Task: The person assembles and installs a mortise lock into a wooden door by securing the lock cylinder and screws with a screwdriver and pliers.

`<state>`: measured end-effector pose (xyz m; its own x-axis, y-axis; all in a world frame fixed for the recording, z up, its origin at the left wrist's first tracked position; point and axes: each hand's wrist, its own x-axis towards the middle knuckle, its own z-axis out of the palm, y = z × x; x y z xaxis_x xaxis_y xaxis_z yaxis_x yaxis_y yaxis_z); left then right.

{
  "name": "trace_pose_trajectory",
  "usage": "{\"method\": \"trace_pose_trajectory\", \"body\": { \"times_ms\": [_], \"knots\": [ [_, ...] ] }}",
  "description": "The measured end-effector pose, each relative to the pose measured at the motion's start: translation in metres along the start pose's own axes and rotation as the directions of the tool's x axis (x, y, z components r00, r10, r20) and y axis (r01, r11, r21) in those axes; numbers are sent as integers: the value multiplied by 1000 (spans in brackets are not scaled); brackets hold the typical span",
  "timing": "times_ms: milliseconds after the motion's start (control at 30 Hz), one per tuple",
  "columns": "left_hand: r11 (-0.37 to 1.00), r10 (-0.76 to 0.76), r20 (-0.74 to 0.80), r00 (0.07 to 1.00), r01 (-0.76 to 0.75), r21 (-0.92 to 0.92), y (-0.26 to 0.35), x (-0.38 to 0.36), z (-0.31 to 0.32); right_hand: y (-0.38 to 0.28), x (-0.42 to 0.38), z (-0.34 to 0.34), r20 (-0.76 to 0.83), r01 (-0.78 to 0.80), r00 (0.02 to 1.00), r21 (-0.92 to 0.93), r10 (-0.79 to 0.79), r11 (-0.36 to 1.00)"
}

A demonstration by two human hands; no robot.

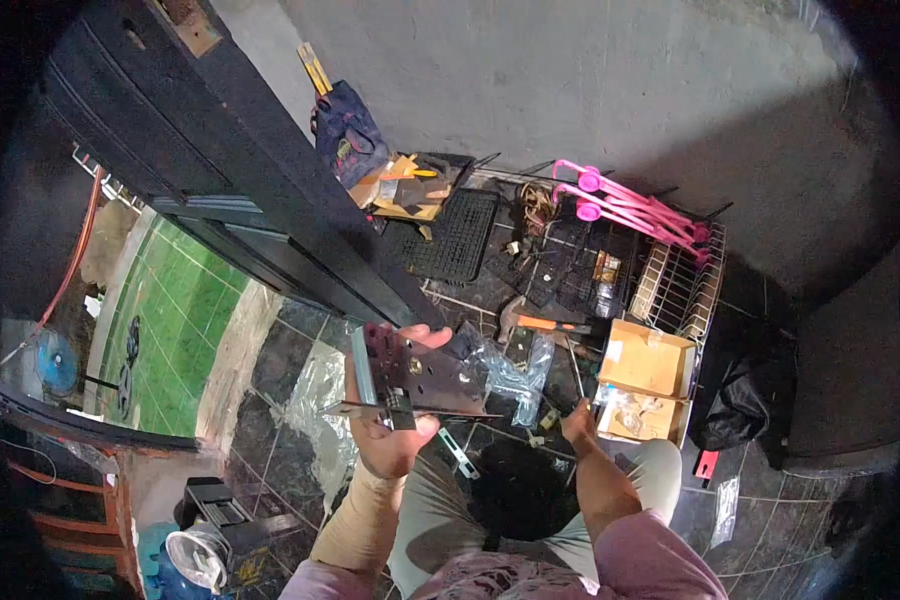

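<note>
My left hand point(385, 452) grips a dark metal lock case point(435, 378) with several holes and a lighter edge plate. Its thumb presses the near side, and fingertips show over the far edge. Low on the right, my right hand point(578, 428) is closed around a tool with a thin metal shaft point(575, 368), which looks like a screwdriver; its handle is hidden in the fist. Just right of that hand is an opened cardboard box point(650, 360) with small items in clear plastic. A hammer point(540, 322) with an orange handle lies beyond the shaft.
A dark door point(270, 200) stands at the left, by an opening onto green tiles point(175, 320). Clear plastic wrapping point(320, 410) lies on the floor. A wire rack point(670, 280), a pink folded frame point(630, 210) and a black crate point(465, 235) stand along the wall.
</note>
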<state>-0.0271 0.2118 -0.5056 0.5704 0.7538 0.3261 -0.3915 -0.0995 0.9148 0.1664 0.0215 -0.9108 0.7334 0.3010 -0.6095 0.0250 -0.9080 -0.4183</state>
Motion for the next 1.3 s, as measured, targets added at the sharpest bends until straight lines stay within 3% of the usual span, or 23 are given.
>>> {"method": "trace_pose_trajectory", "body": {
  "times_ms": [100, 167, 233, 267, 300, 333, 400, 433, 500, 600, 700, 833, 967, 1100, 1200, 1300],
  "knots": [
    [999, -2, -31, 1000, 3, 44, 8, -1, 9, -8, -1, 0, -95, 61, 993, -102, -71, 993],
    [1000, -15, -36, 999, 15, -14, 10, -1, 11, 2, 30, 32, -273, 467, 849, -16, -453, 884],
    [992, -35, -33, 999, 31, -120, 8, -2, 8, -27, 14, 20, -231, 504, 860, 524, -454, 687],
    [989, -37, -29, 999, 33, -147, 9, -2, 8, -80, -32, -21, -3, 175, 927, 887, -375, 428],
    [984, -41, -25, 999, 36, -172, 10, -2, 8, -109, -69, -61, 197, -34, 910, 912, -365, 410],
    [980, -44, -20, 999, 40, -197, 11, -2, 10, -115, -72, -66, 214, -14, 823, 933, -525, 358],
    [969, -36, -13, 999, 32, -247, 15, -2, 15, -145, -115, -97, 242, -173, 756, 970, -608, 171],
    [962, -35, -9, 999, 32, -271, 18, -4, 18, -158, -138, -112, 284, -271, 745, 956, -603, 114],
    [989, 90, 47, 995, -84, -119, 18, -4, 20, -182, -170, -133, 356, -449, 711, 893, -606, -3],
    [976, 218, 123, 968, -217, -21, 32, -3, 30, -202, -197, -129, 395, -579, 617, 813, -681, -53],
    [920, 326, 259, 909, -368, 134, 42, -10, 30, -221, -229, -156, 310, -619, 583, 768, -751, -163],
    [820, 467, 487, 738, -568, 75, 12, -15, 19, -242, -248, -179, 302, -650, 625, 712, -720, -265],
    [821, 373, 498, 782, -529, 215, -2, -31, 17, -243, -217, -167, 304, -536, 757, 794, -578, -285],
    [876, 312, 418, 853, -429, 221, -13, -38, 17, -236, -206, -151, 297, -544, 749, 787, -592, -293],
    [909, 256, 344, 904, -346, 232, -12, -41, 19, -235, -213, -160, 335, -509, 798, 819, -501, -264],
    [940, 173, 205, 963, -223, 256, -18, -50, 16, -220, -213, -168, 251, -381, 852, 899, -460, -215]
  ]
}}
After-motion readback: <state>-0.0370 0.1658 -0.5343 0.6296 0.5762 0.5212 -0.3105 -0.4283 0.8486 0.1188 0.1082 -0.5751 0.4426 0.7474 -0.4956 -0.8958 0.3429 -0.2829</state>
